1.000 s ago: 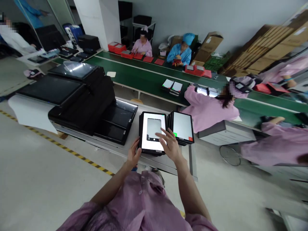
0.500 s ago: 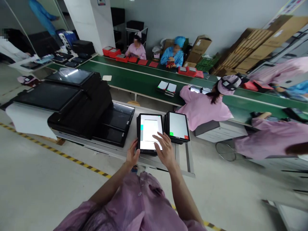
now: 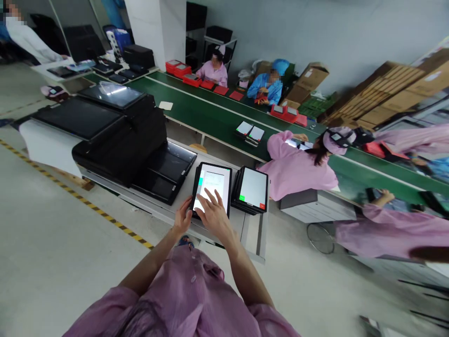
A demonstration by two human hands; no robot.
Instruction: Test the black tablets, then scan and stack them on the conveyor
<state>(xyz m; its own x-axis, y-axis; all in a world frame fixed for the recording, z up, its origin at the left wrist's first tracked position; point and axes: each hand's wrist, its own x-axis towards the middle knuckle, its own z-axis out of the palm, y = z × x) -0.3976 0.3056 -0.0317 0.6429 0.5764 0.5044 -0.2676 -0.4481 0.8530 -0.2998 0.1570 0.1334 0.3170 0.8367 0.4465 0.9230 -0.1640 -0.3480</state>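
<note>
Bright tablet [image 3: 214, 177] sits just left of the other tablet stack [image 3: 251, 188] on the counter [image 3: 239, 222]. Left hand [image 3: 182, 218] is at the tablet's edge farthest from that stack (can't tell if it's gripping), right hand [image 3: 214, 216] over it, fingers [image 3: 211, 198] spread, holding nothing.

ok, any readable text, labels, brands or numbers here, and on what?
None legible:
Left tablet: screen print, too small.
Right tablet: green block and red block, any wording too small.
Dark panels: white stickers, too small.
Cardboard box: label, blurred.
</note>
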